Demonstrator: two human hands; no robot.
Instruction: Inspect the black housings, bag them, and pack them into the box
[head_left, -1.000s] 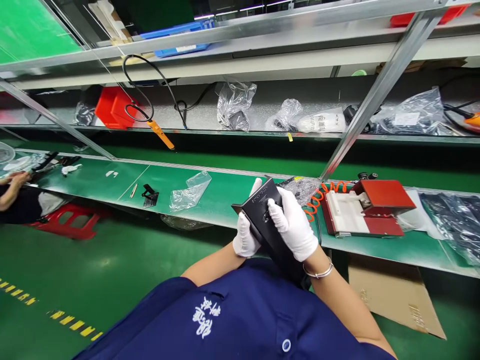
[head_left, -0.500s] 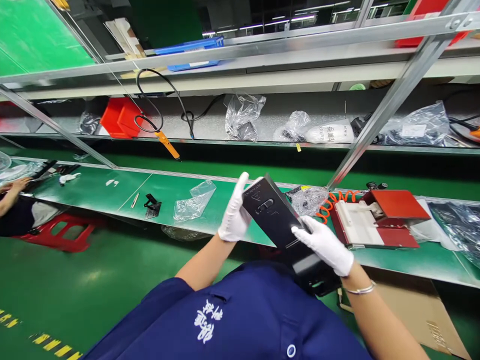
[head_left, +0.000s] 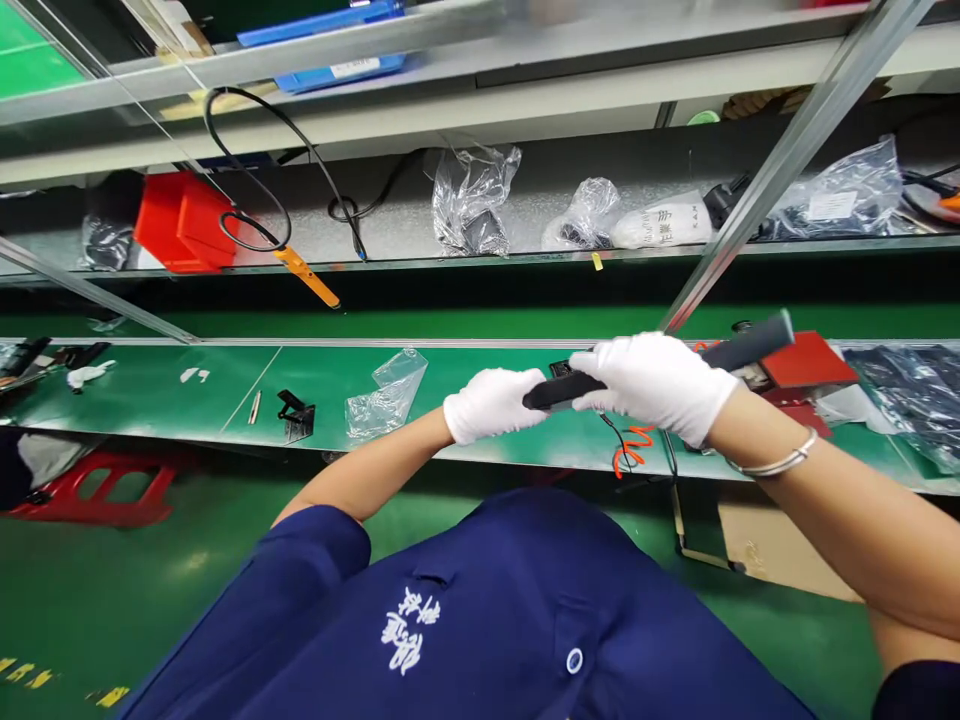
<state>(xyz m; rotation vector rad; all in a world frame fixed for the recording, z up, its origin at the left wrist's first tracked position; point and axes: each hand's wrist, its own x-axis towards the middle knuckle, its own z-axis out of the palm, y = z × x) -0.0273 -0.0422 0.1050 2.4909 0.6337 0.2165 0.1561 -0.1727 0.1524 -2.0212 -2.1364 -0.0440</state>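
Observation:
Both my hands wear white gloves and hold a long flat black panel point(head_left: 739, 350), seen edge-on and nearly level above the green bench point(head_left: 225, 385). My left hand point(head_left: 491, 404) grips its left end with the fingers closed. My right hand point(head_left: 656, 385) is wrapped over its middle. The panel's right end sticks out toward a red and white fixture point(head_left: 806, 365). An orange coiled cord point(head_left: 630, 448) hangs just under my right hand.
On the bench lie a clear plastic bag point(head_left: 386, 395), a small black bracket point(head_left: 295, 413) and a thin metal piece point(head_left: 255, 406). The shelf behind holds plastic bags point(head_left: 472, 200), red bins point(head_left: 176, 220) and an orange-handled tool point(head_left: 306, 277). A cardboard box point(head_left: 780, 550) stands below right.
The black panel went from tilted, face toward me, to edge-on and nearly level. My right hand moved from its lower end up over its middle. The view dropped slightly.

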